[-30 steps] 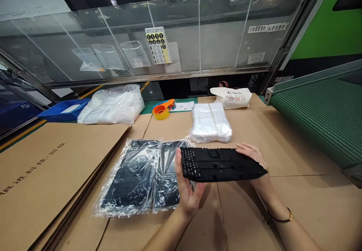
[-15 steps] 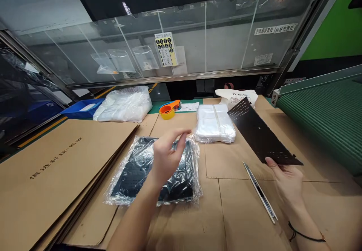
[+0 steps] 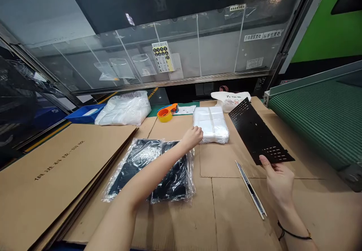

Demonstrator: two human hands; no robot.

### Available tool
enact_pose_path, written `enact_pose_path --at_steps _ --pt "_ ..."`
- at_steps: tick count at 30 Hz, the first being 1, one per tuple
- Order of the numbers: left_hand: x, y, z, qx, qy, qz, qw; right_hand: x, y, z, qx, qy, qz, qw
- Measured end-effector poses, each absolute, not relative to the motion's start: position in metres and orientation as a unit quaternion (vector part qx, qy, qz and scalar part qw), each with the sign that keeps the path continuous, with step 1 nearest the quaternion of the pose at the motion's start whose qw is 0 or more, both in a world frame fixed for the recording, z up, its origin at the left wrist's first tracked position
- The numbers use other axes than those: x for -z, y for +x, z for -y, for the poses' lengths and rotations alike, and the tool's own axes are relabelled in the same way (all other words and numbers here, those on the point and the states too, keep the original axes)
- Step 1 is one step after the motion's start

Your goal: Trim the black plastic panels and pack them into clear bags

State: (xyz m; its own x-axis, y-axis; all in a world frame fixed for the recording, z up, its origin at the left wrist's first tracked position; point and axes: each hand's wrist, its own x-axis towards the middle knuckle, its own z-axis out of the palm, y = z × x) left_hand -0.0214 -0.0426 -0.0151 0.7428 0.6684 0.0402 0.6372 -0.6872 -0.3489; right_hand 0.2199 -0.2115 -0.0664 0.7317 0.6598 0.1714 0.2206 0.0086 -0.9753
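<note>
Though curled by bag stack (image 3: 213, 120), left hand (image 3: 193, 137) of unclear grip, tips hidden; right hand (image 3: 279, 181) pinched on panel (image 3: 254, 132).

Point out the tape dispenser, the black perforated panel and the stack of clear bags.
Tape dispenser (image 3: 164, 115): head view, yellow roll.
Black perforated panel (image 3: 256, 133): head view, mid-face.
Stack of clear bags (image 3: 204, 124): head view, top.

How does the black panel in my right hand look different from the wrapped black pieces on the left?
The black panel is bare, while the wrapped black pieces sit under shiny, crinkled clear plastic. The panel is held up at a slant by your right hand; the wrapped pieces lie flat on the cardboard. Both are black.
</note>
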Motion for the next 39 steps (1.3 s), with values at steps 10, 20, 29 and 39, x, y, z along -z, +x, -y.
enact_pose_path --at_steps 10,20,29,39 --pt "0.018 -0.017 0.047 -0.073 -0.929 0.315 0.18 0.067 0.22 0.213 -0.18 -0.676 0.329 0.634" --pt "0.008 -0.018 0.033 -0.052 -0.924 0.347 0.149 0.066 0.22 0.212 -0.172 -0.682 0.351 0.618" --pt "0.008 -0.012 0.029 -0.008 -0.928 0.357 0.108 0.07 0.219 0.211 -0.173 -0.677 0.356 0.621" --pt "0.002 -0.007 0.016 0.045 -0.905 0.422 0.011 0.076 0.218 0.209 -0.182 -0.65 0.36 0.644"
